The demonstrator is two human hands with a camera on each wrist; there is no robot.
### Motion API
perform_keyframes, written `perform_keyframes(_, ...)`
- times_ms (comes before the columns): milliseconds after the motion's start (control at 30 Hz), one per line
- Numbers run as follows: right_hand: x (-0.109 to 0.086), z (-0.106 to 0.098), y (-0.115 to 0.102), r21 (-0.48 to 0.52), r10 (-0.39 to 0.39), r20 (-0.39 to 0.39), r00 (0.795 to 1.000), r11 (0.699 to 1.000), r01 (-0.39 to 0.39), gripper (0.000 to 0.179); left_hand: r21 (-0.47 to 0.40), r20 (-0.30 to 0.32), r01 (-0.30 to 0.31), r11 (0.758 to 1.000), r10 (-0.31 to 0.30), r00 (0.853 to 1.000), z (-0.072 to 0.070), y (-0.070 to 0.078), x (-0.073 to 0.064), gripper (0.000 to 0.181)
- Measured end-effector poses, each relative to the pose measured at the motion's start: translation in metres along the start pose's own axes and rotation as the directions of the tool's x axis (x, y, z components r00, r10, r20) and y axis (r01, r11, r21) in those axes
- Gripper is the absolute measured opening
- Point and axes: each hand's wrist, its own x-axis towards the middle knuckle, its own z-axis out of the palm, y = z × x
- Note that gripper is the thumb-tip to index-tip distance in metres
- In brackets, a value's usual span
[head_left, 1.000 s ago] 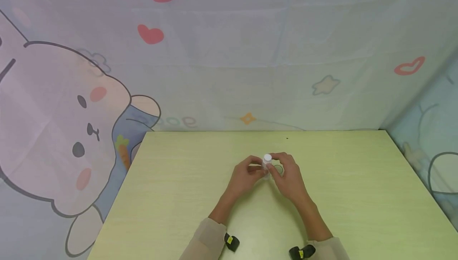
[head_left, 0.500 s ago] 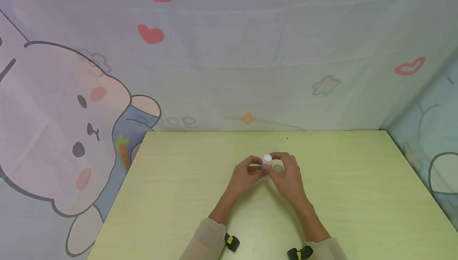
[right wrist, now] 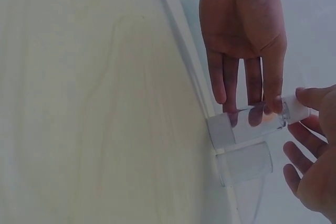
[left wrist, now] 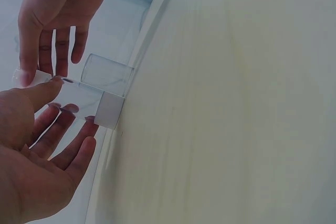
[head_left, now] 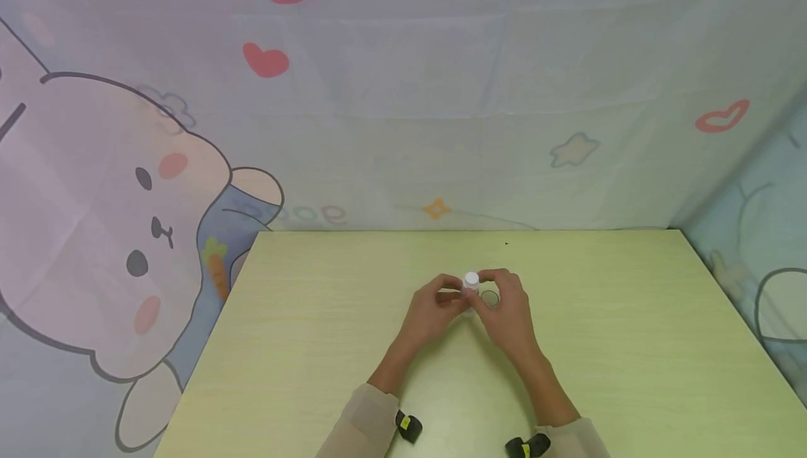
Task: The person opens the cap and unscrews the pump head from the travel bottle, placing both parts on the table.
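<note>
In the middle of the table a clear bottle (right wrist: 254, 125) stands upright; its lowest part is white, and I cannot tell whether that is contents or a base. My left hand (head_left: 431, 309) holds the bottle's body between thumb and fingers from the left. At the top, my right hand (head_left: 508, 312) pinches the white cap (right wrist: 296, 109) with thumb and forefinger, its other fingers apart from the bottle. Just right of the bottle stands a clear cylindrical cup (left wrist: 106, 74), a small gap or touch between them being hard to tell; its round rim shows in the head view.
The pale wooden table (head_left: 302, 318) reaches out on both sides of the hands. Behind it hangs a printed cloth (head_left: 403, 94) with hearts and a large rabbit. A tiny dark speck (head_left: 506, 243) lies near the back edge.
My right hand has shifted slightly at the cap, its thumb and wrist moving a little left. My left hand and the bottle stay nearly in place.
</note>
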Motion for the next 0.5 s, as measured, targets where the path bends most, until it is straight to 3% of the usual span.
perform_keyframes(500, 0.0035, -0.0032, 0.0027, -0.012, -0.085, 0.028, 0.996, 0.996, 0.085, 0.029, -0.013, 0.005, 0.005, 1.000, -0.005, 1.000, -0.0003, -0.0020, -0.0006, 0.023)
